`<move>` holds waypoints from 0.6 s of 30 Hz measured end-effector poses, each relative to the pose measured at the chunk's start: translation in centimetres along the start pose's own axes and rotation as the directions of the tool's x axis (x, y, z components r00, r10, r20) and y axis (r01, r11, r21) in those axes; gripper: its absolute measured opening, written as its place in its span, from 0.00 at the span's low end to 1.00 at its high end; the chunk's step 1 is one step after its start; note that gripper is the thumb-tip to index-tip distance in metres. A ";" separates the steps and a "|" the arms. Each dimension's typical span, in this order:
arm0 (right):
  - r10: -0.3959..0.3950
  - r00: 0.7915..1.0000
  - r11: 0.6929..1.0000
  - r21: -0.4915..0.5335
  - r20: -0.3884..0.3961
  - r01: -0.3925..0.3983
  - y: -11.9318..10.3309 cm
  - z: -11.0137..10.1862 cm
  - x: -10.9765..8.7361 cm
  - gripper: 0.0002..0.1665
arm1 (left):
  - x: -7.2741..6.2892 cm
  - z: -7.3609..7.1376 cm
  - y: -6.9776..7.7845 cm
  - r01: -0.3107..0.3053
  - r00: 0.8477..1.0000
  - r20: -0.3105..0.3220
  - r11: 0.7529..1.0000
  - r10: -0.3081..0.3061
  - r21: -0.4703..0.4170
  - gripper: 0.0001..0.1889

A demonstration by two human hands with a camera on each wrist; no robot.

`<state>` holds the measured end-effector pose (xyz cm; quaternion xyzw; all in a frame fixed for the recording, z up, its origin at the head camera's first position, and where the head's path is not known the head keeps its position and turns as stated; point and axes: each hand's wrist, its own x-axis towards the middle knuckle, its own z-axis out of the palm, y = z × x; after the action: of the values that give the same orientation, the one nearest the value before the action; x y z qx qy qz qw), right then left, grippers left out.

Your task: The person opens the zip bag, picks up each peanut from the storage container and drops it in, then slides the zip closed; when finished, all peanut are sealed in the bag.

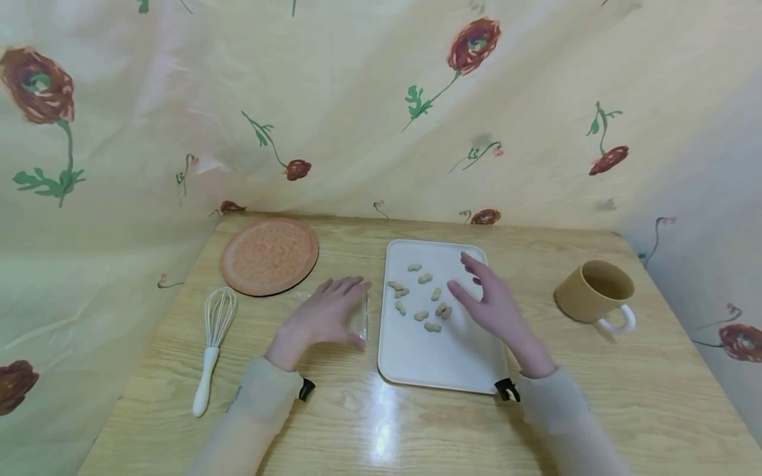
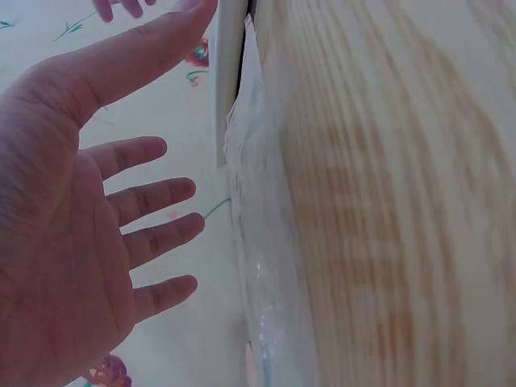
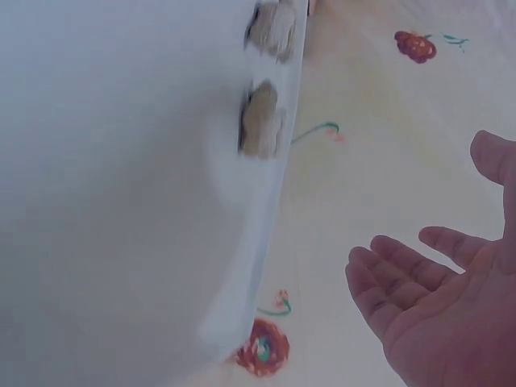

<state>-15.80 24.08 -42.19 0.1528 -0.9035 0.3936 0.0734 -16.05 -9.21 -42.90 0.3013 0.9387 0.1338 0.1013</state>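
Observation:
My left hand (image 1: 327,314) hovers with spread fingers over a clear plastic bag (image 1: 359,316), which it mostly hides in the head view. In the left wrist view the crinkled plastic (image 2: 270,218) lies flat on the wood, and the palm stands apart from it. Over the right side of a white tray (image 1: 440,360) is my right hand (image 1: 491,304), fingers loosely extended and nothing held. Several unshelled peanuts (image 1: 421,316) lie scattered on the tray's middle and upper part; two show blurred in the right wrist view, one a peanut (image 3: 262,121) near the tray's edge.
A white-handled whisk (image 1: 207,370) lies at the left. Behind it is a round orange-pink mat (image 1: 269,256). On the right stands a tan mug (image 1: 586,294) with a white handle. Flowered cloth (image 1: 357,119) hangs behind the wooden table (image 1: 339,423) and along its sides.

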 end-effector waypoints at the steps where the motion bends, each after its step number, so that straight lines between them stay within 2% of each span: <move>1: -0.007 1.000 1.000 0.029 0.004 0.007 -0.1 0.3 0.1 0.37 | 0.1 0.1 0.1 0.005 1.000 0.009 1.000 -0.005 -0.003 0.62; 5: 0.008 0.999 0.990 0.139 0.034 -0.013 -0.6 1.4 0.2 0.35 | 0.4 0.5 0.4 0.017 0.999 0.028 1.000 -0.017 -0.019 0.60; 10: 0.076 0.994 0.963 0.251 0.083 -0.094 -1.5 2.4 0.3 0.33 | 0.8 0.9 0.5 0.031 0.999 0.041 0.999 -0.030 -0.037 0.58; 15: 0.117 0.986 0.937 0.316 0.116 -0.148 -2.3 3.3 0.5 0.31 | 0.9 1.1 0.5 0.051 0.997 0.052 0.997 -0.048 -0.049 0.55; 18: 0.116 0.985 0.927 0.341 0.132 -0.154 -2.5 4.0 0.4 0.32 | 0.7 1.2 0.7 0.064 0.997 0.056 0.996 -0.060 -0.063 0.55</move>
<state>-15.40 19.44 -43.04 0.1221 -0.8303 0.5429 -0.0316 -15.90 -8.00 -43.92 0.2721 0.9396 0.1529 0.1406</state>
